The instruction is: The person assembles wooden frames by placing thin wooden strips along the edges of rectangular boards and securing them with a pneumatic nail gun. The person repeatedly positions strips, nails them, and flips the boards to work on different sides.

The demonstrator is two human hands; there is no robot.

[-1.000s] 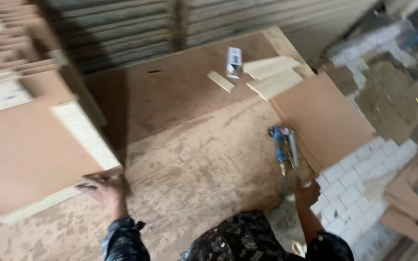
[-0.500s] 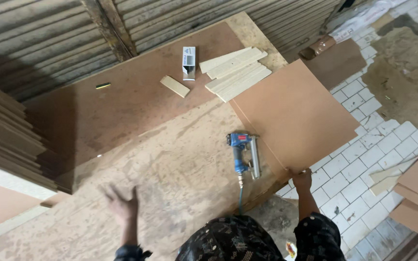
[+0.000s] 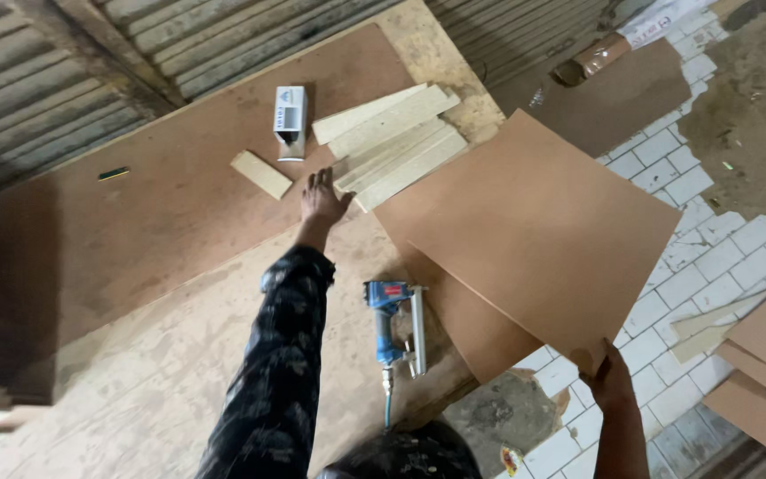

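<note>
Several pale wooden strips point(image 3: 394, 142) lie fanned on the brown board point(image 3: 161, 222) of the worktable, their long axes running from lower left up toward the upper right. I see the left hand point(image 3: 322, 199) stretched far out along a dark patterned sleeve point(image 3: 281, 355), palm down and fingers loosely spread, its fingertips just at the near ends of those strips — I cannot tell whether it has actually closed on one. One short strip point(image 3: 261, 174) lies apart to the left, angled the other way, beside a small white box point(image 3: 291, 121).

The right hand point(image 3: 607, 376) sits low at the frame's bottom edge, pinching the near corner of a large square fibreboard sheet point(image 3: 534, 222); that sheet lies tilted like a diamond, overhanging the table above the white tiled floor point(image 3: 711, 266), with a second sheet point(image 3: 472, 324) partly showing beneath it.

Between the two arms a blue nail gun point(image 3: 392, 324) rests on the table (nose toward the far side, hose end toward me), untouched.

The right forearm is cut off by the frame, and the thumb is hidden under the sheet's corner.
</note>
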